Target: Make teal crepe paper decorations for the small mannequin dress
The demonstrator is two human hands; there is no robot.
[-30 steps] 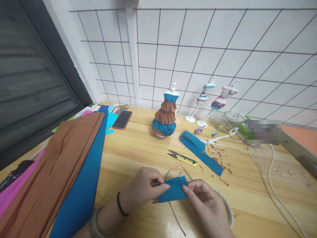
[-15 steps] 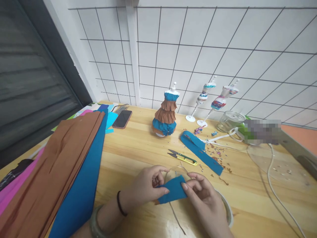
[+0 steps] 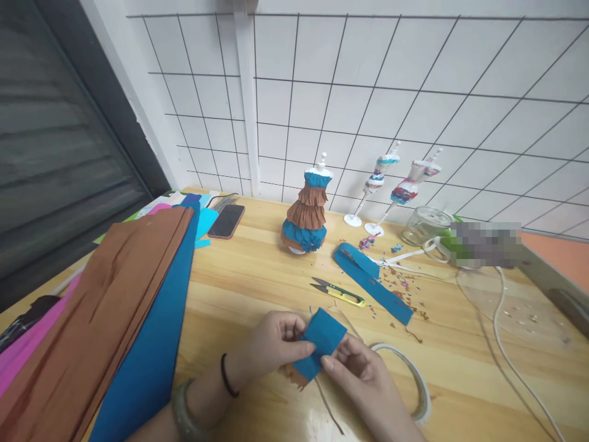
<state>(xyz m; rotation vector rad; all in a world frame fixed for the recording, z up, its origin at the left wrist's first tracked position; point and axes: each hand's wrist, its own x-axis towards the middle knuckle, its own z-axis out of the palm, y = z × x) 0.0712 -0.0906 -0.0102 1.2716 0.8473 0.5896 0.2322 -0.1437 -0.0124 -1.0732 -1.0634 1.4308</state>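
A piece of blue paper [image 3: 326, 330] is held between both hands above the front of the table, tilted, with a brown ruffled piece [image 3: 294, 374] showing under its lower left end. My left hand [image 3: 278, 337] pinches its left side, thumb on top. On the lower right side, my right hand [image 3: 352, 365] grips it with the thumb and fingers. Just beyond the hands lie yellow and green thread snips [image 3: 339, 291]. A blue strip [image 3: 377, 285] lies folded over to their right. A thin pale strand [image 3: 327, 405] hangs below the paper.
A mini dress form in blue and brown ruffles [image 3: 306, 212] stands at the back, with two painted forms [image 3: 405, 190] leaning nearby. A tape roll [image 3: 423, 393] lies by my right hand. Brown sheets [image 3: 105, 294], a phone [image 3: 227, 221], a glass jar [image 3: 426, 224] and a cable [image 3: 499, 331] surround.
The blue paper has turned, its far end now pointing up and away. My right hand has shifted left and down along it, uncovering more of the tape roll.
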